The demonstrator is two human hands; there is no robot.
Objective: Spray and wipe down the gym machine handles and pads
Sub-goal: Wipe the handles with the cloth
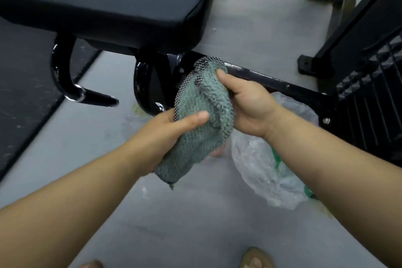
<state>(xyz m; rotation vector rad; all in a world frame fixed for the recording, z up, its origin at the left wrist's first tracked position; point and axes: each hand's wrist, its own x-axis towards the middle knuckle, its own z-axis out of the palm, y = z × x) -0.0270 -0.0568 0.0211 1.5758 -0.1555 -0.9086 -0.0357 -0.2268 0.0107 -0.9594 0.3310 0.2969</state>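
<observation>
Cloth (202, 115), green with checkered edging, is bunched at centre frame and held in the air by both hands, with the black seat pad (104, 2) at 11 o'clock. Left hand (171, 128) grips its lower part, thumb on top, fingers clamped underneath. Right hand (245, 106) has fingers clamped on its upper edge. Black handle (95, 97) at 9 o'clock. Plastic bag (261, 169) on the floor (195, 224) at 5 o'clock.
</observation>
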